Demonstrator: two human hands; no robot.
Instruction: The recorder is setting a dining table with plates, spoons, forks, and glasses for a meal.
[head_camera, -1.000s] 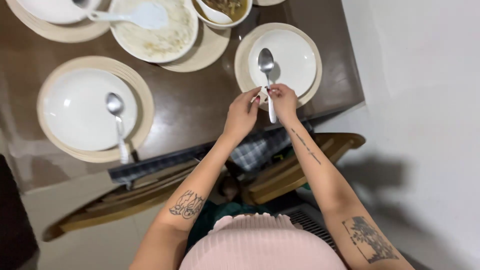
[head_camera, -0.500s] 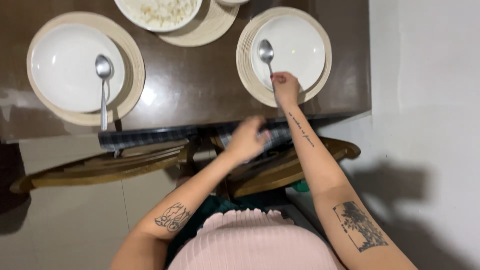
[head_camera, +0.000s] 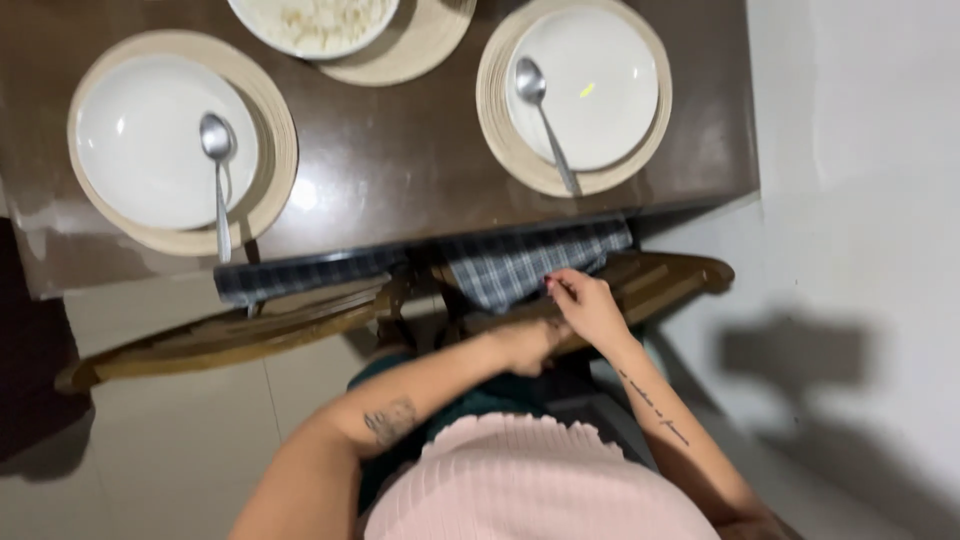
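From the head camera, looking down, my right hand (head_camera: 588, 305) hangs below the table edge (head_camera: 400, 235) with its fingers (head_camera: 562, 290) loosely curled and holding nothing, the tips just beside the checked cloth (head_camera: 520, 265) that droops over the wooden chair (head_camera: 640, 285); my left hand (head_camera: 525, 345) sits lower and close against the right, partly hidden, so I cannot tell whether it grips anything. Well above my right fingers, the spoon (head_camera: 542, 112) already lies on the white plate (head_camera: 610, 95), bowl up and handle slanting down over the rim onto the woven mat (head_camera: 500, 120); up and far to the left a second spoon (head_camera: 218, 170) lies on another white plate (head_camera: 140, 140). So both settings look laid, as I judge it, and a dish of rice (head_camera: 315, 20) stands above them. The wall (head_camera: 860, 200) crowds my right side; the room left of my hands, over the floor (head_camera: 180, 440), is freer
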